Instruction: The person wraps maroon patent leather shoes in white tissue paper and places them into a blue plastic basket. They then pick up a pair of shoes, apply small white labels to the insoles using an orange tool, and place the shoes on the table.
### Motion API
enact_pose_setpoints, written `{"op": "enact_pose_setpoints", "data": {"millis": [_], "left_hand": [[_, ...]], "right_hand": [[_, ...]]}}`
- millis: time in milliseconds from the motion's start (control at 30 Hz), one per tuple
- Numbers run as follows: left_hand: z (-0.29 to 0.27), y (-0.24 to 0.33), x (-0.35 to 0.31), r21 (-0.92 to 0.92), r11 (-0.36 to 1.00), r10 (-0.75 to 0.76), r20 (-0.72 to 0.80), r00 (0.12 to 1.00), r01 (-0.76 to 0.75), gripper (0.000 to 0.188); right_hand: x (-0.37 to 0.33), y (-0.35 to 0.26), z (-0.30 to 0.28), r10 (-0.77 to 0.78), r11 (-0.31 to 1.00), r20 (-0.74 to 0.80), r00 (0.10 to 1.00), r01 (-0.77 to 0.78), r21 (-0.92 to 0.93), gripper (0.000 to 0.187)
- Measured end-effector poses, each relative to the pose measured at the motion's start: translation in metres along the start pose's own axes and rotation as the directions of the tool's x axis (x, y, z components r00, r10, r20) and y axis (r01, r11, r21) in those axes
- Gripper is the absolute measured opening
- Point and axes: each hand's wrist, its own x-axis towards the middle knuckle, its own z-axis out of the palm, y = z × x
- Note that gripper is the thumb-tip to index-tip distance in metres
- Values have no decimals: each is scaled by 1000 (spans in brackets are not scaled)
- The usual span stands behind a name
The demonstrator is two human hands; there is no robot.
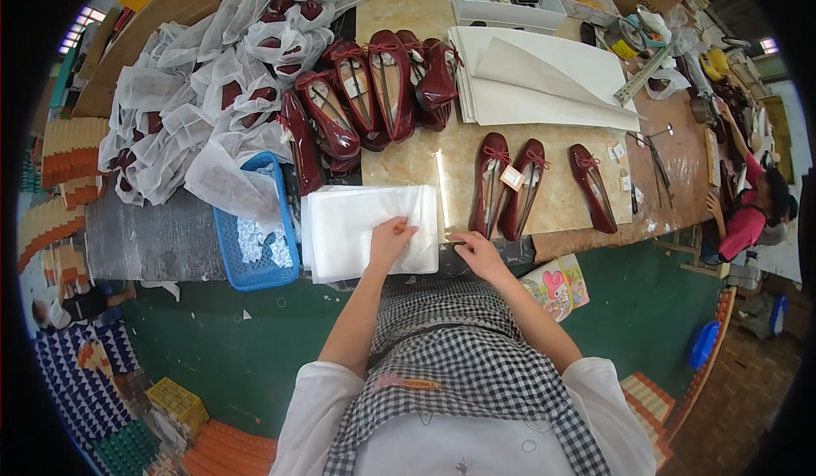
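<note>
My left hand (392, 242) rests on a stack of thin white sheets (340, 229) at the table's front edge, its fingers bent and pressed together on the top sheet. Whether these are flat sheets or bags I cannot tell. Just right of the stack, my right hand (478, 252) has its index finger stretched out and holds nothing visible. Beyond it lie a pair of dark red patent flat shoes (520, 191) with bows and a white tag. A single matching shoe (592, 189) lies farther right. Several more red shoes (387, 85) stand close together behind the stack.
Left of the stack, a blue plastic basket (289, 221) holds small clear packets. Many shoes wrapped in white material (187, 102) are heaped at the far left. Large white paper sheets (544, 76) and a white box (507, 13) lie at the back. Another person (748, 204) works at the right.
</note>
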Motion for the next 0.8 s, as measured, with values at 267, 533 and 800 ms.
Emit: {"op": "enact_pose_setpoints", "data": {"millis": [267,533,800], "left_hand": [[7,28,-9,251,968,100,-401,911,4,27],[-130,72,-85,-491,862,-93,-398,913,-127,23],[-288,56,-108,-274,933,13,-622,783,-232,20]], "right_hand": [[-4,-26,-5,-100,990,13,995,101,-102,30],[24,-167,64,-316,874,138,939,232,427,24],[64,-296,152,-525,830,43,850,499,248,18]]}}
